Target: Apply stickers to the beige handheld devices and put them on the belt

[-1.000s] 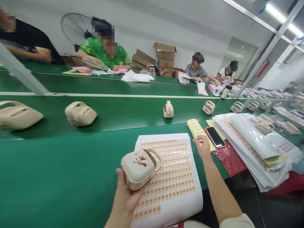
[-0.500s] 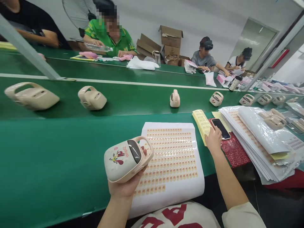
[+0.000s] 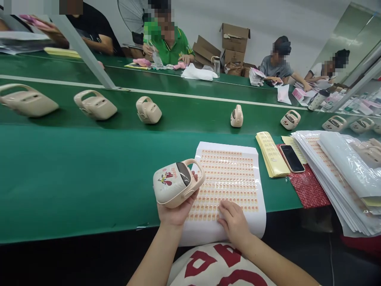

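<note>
My left hand (image 3: 175, 212) grips a cream portable speaker (image 3: 171, 184) from below and behind, some fingertips showing through its carry handle. The speaker is tilted, with its mesh front, red cartoon print and dark display panel facing up toward me. Under and beside it lies a white sheet of small orange-and-beige stickers (image 3: 226, 171), its near edge curving over the table edge toward my lap. My right hand (image 3: 235, 224) rests on the lower part of that sheet, fingertips touching the sticker rows, thumb apart from the fingers. Whether a sticker is under the fingertips cannot be made out.
More cream speakers (image 3: 95, 105) stand in a row along the green bench. To the right lie folded yellow label sheets (image 3: 272, 155), a phone (image 3: 292, 159) on red bubble wrap (image 3: 309, 190), and a pile of sticker sheets (image 3: 330, 186). Several co-workers sit across the bench.
My right hand has left the yellow label sheets beside the phone and come down onto the sticker sheet. My left hand still holds the speaker. The view has swung left.
</note>
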`<move>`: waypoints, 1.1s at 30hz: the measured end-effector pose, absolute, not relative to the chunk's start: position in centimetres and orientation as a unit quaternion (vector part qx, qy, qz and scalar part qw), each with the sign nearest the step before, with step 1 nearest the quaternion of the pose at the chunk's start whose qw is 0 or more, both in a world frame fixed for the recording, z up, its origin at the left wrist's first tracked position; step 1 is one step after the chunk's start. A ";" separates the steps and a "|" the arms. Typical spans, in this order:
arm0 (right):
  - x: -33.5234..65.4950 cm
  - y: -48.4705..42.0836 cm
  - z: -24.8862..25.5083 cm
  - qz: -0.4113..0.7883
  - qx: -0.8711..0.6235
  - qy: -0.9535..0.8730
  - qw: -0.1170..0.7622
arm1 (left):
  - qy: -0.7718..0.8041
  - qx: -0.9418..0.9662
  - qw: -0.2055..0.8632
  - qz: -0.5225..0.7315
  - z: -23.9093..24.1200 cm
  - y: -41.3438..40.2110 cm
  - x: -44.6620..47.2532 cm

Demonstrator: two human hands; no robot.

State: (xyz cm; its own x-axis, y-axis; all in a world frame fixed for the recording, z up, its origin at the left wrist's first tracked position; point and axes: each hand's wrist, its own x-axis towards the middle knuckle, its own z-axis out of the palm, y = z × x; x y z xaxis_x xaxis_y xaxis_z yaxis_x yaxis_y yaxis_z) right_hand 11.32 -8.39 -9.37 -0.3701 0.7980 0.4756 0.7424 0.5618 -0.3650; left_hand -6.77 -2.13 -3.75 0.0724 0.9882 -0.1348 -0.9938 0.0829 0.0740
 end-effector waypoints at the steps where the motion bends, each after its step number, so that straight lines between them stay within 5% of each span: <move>1: 11.3 -8.4 -9.4 0.042 -0.465 -0.825 0.320 | 0.072 -0.013 0.731 0.679 -3.9 -2.1 -6.7; 7: 11.2 -8.1 -7.8 0.235 -0.508 -0.737 0.378 | 0.036 0.017 0.718 0.695 -4.7 -2.3 -5.8; 13: 10.1 -4.5 -2.5 0.428 -0.498 -0.522 0.544 | 0.041 -0.026 0.757 0.651 -5.0 -2.9 -4.6; 21: 7.2 -2.1 -1.5 0.412 -0.471 -0.520 0.581 | 0.095 -0.089 0.772 0.623 -3.8 -3.4 -3.0; 33: 6.5 -2.1 -2.6 0.234 -0.475 -0.600 0.599 | 0.119 -0.097 0.768 0.622 -3.5 -3.1 -2.3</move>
